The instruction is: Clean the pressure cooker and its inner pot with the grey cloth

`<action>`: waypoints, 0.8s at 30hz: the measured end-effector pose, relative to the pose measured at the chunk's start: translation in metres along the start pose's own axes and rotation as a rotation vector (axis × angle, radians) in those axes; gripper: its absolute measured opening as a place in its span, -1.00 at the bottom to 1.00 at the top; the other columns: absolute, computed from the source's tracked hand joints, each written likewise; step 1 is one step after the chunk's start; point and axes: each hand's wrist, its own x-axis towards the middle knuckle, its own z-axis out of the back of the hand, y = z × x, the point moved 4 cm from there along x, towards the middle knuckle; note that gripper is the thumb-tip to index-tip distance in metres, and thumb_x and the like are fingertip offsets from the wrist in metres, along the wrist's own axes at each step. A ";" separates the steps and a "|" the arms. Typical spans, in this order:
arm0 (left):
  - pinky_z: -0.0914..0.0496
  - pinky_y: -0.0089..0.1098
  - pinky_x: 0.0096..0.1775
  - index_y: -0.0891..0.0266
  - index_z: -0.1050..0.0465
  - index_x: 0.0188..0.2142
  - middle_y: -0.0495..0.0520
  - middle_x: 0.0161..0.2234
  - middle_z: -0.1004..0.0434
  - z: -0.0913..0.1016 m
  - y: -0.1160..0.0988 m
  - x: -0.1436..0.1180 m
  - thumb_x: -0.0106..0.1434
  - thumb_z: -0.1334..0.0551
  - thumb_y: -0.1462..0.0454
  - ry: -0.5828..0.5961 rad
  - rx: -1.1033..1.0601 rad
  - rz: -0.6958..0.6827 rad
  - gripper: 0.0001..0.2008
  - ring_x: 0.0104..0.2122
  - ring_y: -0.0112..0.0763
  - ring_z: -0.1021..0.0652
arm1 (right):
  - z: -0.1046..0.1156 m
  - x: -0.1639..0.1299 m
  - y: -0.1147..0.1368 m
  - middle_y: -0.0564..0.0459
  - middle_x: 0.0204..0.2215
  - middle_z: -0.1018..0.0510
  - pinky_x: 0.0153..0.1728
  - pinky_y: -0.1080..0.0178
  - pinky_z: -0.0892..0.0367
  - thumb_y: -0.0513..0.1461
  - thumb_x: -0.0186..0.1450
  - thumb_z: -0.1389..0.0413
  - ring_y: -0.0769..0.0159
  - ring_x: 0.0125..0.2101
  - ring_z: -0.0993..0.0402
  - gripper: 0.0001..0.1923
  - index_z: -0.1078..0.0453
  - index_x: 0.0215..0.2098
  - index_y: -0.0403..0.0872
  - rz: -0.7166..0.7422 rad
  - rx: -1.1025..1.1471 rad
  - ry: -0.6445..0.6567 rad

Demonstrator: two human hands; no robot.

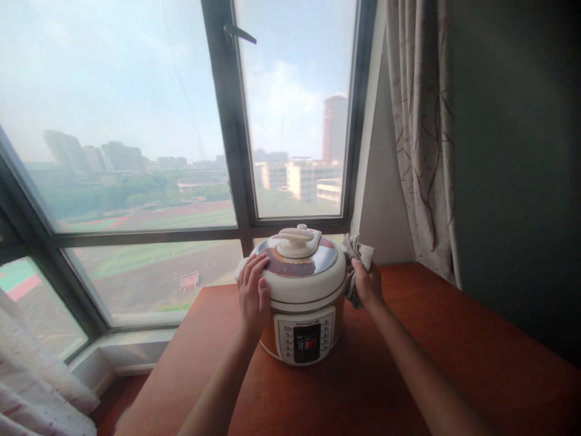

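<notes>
An electric pressure cooker stands upright on the wooden table, its control panel facing me. Its lid is on, with a shiny metal top and a cream knob handle. My left hand lies against the left side of the lid, fingers stretched over the rim. On the cooker's right side, my right hand grips a crumpled grey cloth and presses it near the side of the lid. Part of the cloth is hidden behind my fingers.
Large windows with dark frames rise behind the table, close to its far edge. A patterned curtain hangs at the right by a dark wall. Another light curtain is at the lower left, beside the sill.
</notes>
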 end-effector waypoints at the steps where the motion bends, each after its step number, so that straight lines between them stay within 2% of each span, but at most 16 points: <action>1: -0.19 -0.01 0.25 0.20 -0.36 0.16 0.24 0.17 -0.41 0.000 0.000 0.000 0.48 0.13 0.07 0.000 -0.001 0.000 -0.53 0.26 -0.10 -0.32 | 0.000 -0.012 0.002 -0.08 -0.07 -0.61 0.02 0.04 -0.34 -0.02 0.21 -0.10 -0.04 0.00 -0.48 -0.59 -0.50 -0.09 -0.07 0.051 -0.026 -0.018; 5: -0.18 0.00 0.25 0.20 -0.35 0.16 0.23 0.17 -0.41 0.000 -0.002 0.000 0.48 0.12 0.10 0.001 -0.004 -0.002 -0.55 0.26 -0.11 -0.31 | -0.010 -0.065 0.014 -0.16 0.13 -0.47 0.19 -0.12 -0.19 -0.07 0.31 -0.04 -0.07 0.15 -0.36 -0.52 -0.38 0.13 -0.07 0.291 -0.111 -0.076; 7: -0.19 0.00 0.25 0.19 -0.35 0.16 0.23 0.17 -0.41 0.001 -0.002 0.000 0.48 0.11 0.11 0.004 -0.011 0.000 -0.56 0.26 -0.11 -0.31 | -0.021 -0.086 0.029 -0.15 0.22 -0.37 0.26 -0.18 -0.06 -0.13 0.34 -0.01 -0.08 0.25 -0.22 -0.48 -0.26 0.25 -0.03 0.425 -0.164 -0.054; 8: -0.19 0.00 0.25 0.19 -0.35 0.16 0.23 0.18 -0.41 0.001 -0.002 0.000 0.48 0.11 0.12 0.007 -0.014 0.001 -0.57 0.26 -0.11 -0.31 | -0.028 -0.094 0.040 -0.12 0.24 -0.35 0.29 -0.20 0.02 -0.16 0.34 -0.01 -0.08 0.30 -0.14 -0.47 -0.23 0.27 -0.01 0.518 -0.212 0.003; 10: -0.19 0.00 0.26 0.18 -0.35 0.15 0.22 0.18 -0.41 0.001 -0.002 0.000 0.48 0.10 0.13 0.012 -0.020 0.004 -0.58 0.27 -0.11 -0.30 | -0.047 -0.107 0.066 -0.07 0.23 -0.37 0.33 -0.19 0.16 -0.21 0.29 -0.04 -0.06 0.34 -0.05 -0.43 -0.24 0.28 0.04 0.712 -0.345 0.201; 12: -0.18 0.00 0.27 0.17 -0.36 0.15 0.21 0.18 -0.41 0.001 -0.001 0.000 0.48 0.10 0.13 0.012 -0.027 0.007 -0.58 0.27 -0.12 -0.30 | -0.066 -0.112 0.090 -0.04 0.21 -0.41 0.35 -0.13 0.19 -0.22 0.23 -0.10 -0.05 0.33 -0.08 -0.38 -0.26 0.27 0.03 0.822 -0.469 0.422; 15: -0.18 0.01 0.28 0.14 -0.35 0.16 0.20 0.19 -0.40 -0.001 0.004 -0.001 0.46 0.07 0.12 0.015 -0.043 0.021 -0.58 0.27 -0.11 -0.31 | -0.088 -0.109 0.118 -0.08 0.23 -0.40 0.33 -0.07 0.13 -0.23 0.20 -0.12 -0.02 0.30 -0.13 -0.34 -0.26 0.28 -0.06 0.842 -0.554 0.581; 19: -0.17 0.03 0.28 0.14 -0.30 0.22 0.22 0.22 -0.38 -0.001 0.010 -0.006 0.42 -0.02 0.04 -0.028 -0.097 0.069 -0.53 0.28 -0.05 -0.31 | -0.113 -0.108 0.135 -0.19 0.19 -0.44 0.30 -0.08 0.06 -0.21 0.24 -0.11 -0.02 0.25 -0.19 -0.43 -0.32 0.22 -0.18 0.865 -0.586 0.650; 21: -0.22 0.01 0.26 0.15 -0.28 0.23 0.23 0.23 -0.38 0.003 0.014 -0.007 0.40 -0.05 0.04 -0.073 -0.207 0.141 -0.52 0.25 -0.05 -0.36 | -0.122 -0.109 0.139 -0.18 0.15 -0.47 0.29 -0.06 0.02 -0.21 0.23 -0.13 -0.01 0.22 -0.24 -0.47 -0.36 0.17 -0.16 0.817 -0.538 0.617; 24: -0.35 -0.04 0.18 0.14 -0.27 0.21 0.22 0.21 -0.41 0.014 0.020 -0.003 0.42 0.00 0.09 -0.152 -0.444 0.295 -0.57 0.18 -0.08 -0.45 | -0.131 -0.107 0.143 -0.14 0.12 -0.50 0.27 -0.05 -0.03 -0.21 0.27 -0.12 0.00 0.18 -0.29 -0.56 -0.40 0.11 -0.09 0.651 -0.410 0.456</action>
